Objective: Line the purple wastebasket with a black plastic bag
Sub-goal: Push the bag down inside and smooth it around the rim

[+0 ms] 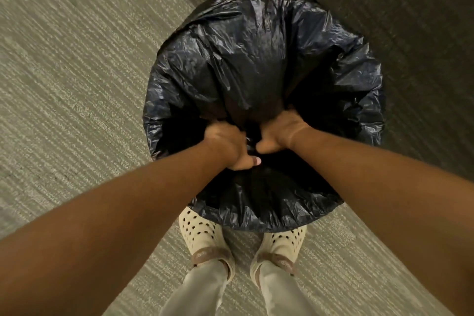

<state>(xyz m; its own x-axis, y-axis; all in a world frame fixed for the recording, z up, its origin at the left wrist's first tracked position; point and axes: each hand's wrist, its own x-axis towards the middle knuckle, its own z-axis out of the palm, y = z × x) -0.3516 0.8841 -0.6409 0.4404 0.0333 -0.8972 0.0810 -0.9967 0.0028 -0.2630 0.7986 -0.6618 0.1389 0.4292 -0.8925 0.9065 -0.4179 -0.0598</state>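
The black bag [256, 59] is glossy and crinkled, ballooned wide open in a round shape above the floor.

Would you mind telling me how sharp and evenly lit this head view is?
Head view: the carpet streaks with motion blur, both hands look slightly soft, glare speckles the black plastic bag, the upper right corner falls into shadow, wide-angle stretch enlarges the forearms.

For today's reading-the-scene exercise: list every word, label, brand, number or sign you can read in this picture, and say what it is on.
No text can be read.
Brown straps of the cream shoes: small raised marks, too blurred to read.
Black plastic bag, held by the left hand and right hand: no print visible.
Carpet: none.
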